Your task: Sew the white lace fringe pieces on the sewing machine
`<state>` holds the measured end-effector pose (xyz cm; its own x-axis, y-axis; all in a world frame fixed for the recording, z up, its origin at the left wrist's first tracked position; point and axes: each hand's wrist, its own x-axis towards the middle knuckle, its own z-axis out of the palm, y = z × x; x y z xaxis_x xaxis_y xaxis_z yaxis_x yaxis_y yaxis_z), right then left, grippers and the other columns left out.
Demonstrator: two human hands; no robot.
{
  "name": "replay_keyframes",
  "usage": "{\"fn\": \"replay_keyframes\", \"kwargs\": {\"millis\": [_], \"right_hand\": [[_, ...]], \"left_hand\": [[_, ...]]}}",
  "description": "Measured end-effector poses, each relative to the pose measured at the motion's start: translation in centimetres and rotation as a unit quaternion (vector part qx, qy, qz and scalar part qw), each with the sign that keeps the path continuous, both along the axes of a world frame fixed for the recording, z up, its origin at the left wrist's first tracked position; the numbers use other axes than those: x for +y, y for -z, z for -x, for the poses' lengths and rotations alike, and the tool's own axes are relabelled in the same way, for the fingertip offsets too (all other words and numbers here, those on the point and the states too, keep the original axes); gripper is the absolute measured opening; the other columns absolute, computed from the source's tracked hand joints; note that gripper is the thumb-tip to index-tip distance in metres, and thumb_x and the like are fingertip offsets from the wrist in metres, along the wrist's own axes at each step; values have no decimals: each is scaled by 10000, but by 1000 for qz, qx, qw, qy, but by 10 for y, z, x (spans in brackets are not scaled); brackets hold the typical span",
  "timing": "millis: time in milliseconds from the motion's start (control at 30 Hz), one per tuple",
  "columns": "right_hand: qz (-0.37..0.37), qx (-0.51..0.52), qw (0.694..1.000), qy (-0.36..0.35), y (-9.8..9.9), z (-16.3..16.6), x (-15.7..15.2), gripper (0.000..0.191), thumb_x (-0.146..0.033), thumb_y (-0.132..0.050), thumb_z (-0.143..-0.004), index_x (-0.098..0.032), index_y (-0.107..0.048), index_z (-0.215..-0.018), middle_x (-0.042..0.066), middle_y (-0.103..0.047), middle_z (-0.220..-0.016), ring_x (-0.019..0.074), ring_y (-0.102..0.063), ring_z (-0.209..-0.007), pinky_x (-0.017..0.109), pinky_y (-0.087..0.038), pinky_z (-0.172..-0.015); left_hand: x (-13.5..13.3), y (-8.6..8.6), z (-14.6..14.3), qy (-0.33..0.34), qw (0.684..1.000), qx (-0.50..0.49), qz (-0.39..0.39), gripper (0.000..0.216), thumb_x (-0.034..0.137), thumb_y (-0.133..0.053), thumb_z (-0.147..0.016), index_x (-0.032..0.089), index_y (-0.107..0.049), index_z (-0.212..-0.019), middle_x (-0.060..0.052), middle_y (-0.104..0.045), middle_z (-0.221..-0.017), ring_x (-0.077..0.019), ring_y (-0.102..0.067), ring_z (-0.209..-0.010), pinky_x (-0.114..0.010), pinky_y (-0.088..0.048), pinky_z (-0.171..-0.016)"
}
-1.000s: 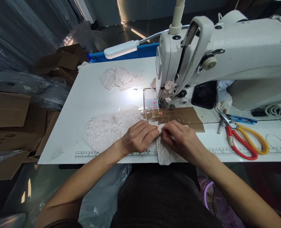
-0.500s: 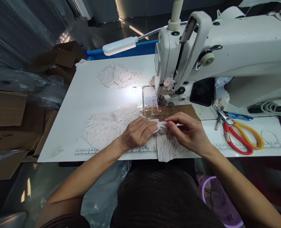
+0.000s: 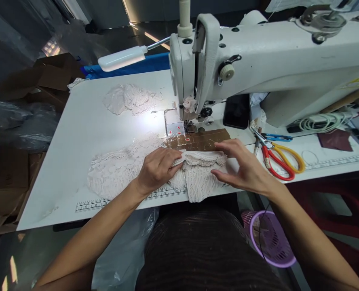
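Note:
White lace fabric (image 3: 115,169) lies along the table in front of the sewing machine (image 3: 185,76). Its right part is folded over into a scalloped band, with a ribbed lace flap (image 3: 199,184) hanging toward the table's front edge. My left hand (image 3: 159,167) is closed on the lace at the band's left end, fingertips pinching it. At the band's right end is my right hand (image 3: 243,167), its thumb and fingers apart, the fingertips beside or lightly touching the lace. Brown tape (image 3: 210,139) covers the table just behind the band, below the needle area.
A second lace piece (image 3: 131,99) lies at the back left. Right of my hand are red-and-yellow scissors (image 3: 281,159), a blue cutter (image 3: 278,138) and a black phone (image 3: 236,111). A ruler strip (image 3: 91,205) runs along the front edge. A purple basket (image 3: 273,238) stands below.
The view has shifted right. My right hand has let go its pinch and spread its fingers, moving away from my left hand. The lace between them now lies drawn out as a longer folded band.

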<state>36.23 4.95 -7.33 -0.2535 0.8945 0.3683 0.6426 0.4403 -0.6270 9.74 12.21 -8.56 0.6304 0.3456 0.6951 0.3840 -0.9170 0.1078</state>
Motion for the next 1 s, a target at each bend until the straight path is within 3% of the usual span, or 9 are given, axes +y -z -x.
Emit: {"fn": "replay_keyframes", "kwargs": {"millis": [100, 267, 367, 467, 567, 667, 767, 867, 1000], "right_hand": [[-13, -60, 998, -8, 16, 6, 3, 477, -288, -637, -841, -174, -489, -1280, 161, -583, -1174, 310, -565, -1098, 500, -497, -895], [-10, -34, 999, 11, 20, 6, 6, 268, -175, -516, -871, -199, -541, -1137, 84, -640, -981, 227, -620, -883, 367, -513, -733], [24, 25, 999, 24, 15, 2, 9, 211, -211, -528, -899, -191, -570, -1105, 34, -629, -852, 158, -570, -676, 291, -462, -598], [52, 90, 994, 31, 13, 0, 15, 201, -264, -531, -931, -192, -612, -1100, 36, -612, -856, 150, -557, -696, 280, -450, -593], [61, 128, 989, 33, 15, 0, 20, 216, -318, -546, -940, -203, -650, -1090, 63, -614, -936, 178, -580, -813, 309, -478, -675], [99, 210, 973, 14, 17, 2, 21, 271, -372, -568, -937, -209, -624, -1147, 64, -640, -984, 180, -596, -832, 326, -502, -719], [130, 306, 943, -4, 17, 4, 21, 310, -403, -618, -911, -221, -603, -1162, 62, -656, -1033, 180, -617, -884, 325, -523, -766], [138, 375, 916, 27, 16, 7, 23, 291, -391, -698, -853, -221, -627, -1077, 45, -667, -963, 164, -616, -855, 301, -527, -747], [189, 444, 874, 48, 13, 14, 25, 334, -401, -775, -765, -206, -640, -1000, 42, -677, -889, 155, -626, -789, 282, -536, -685]], "left_hand": [[-1, 0, -1, -5, 1000, -9, 16, 147, 141, -698, -847, 144, -597, -954, -51, -732, -857, -156, -707, -760, -279, -593, -663], [3, -2, 3, -29, 999, -19, 31, 167, 172, -672, -862, 151, -594, -1009, -42, -726, -883, -145, -699, -784, -265, -594, -678], [10, -16, -1, -51, 998, 35, 22, 243, 172, -622, -868, 130, -573, -1102, -94, -714, -989, -200, -689, -879, -341, -591, -728], [15, -35, -17, -16, 993, 109, 43, 332, 147, -564, -852, 94, -541, -1179, -170, -647, -1197, -268, -638, -1070, -442, -555, -857], [20, -48, -44, 56, 978, 152, 130, 474, 272, -596, -863, 60, -483, -1272, -194, -612, -1245, -290, -603, -1133, -470, -510, -946], [30, -48, -67, 103, 949, 178, 240, 570, 394, -603, -889, 80, -438, -1336, -170, -634, -1190, -262, -640, -1038, -397, -535, -863], [40, -42, -77, 158, 914, 168, 333, 484, 364, -574, -923, 132, -453, -1330, -104, -666, -1082, -193, -663, -911, -301, -527, -755], [41, -36, -76, 175, 903, 107, 378, 384, 309, -607, -904, 136, -528, -1238, -53, -664, -917, -180, -649, -904, -283, -507, -758], [30, -37, -68, 202, 871, 29, 448, 468, 221, -668, -848, 159, -529, -1291, -21, -642, -843, -137, -618, -811, -249, -490, -713]]}}
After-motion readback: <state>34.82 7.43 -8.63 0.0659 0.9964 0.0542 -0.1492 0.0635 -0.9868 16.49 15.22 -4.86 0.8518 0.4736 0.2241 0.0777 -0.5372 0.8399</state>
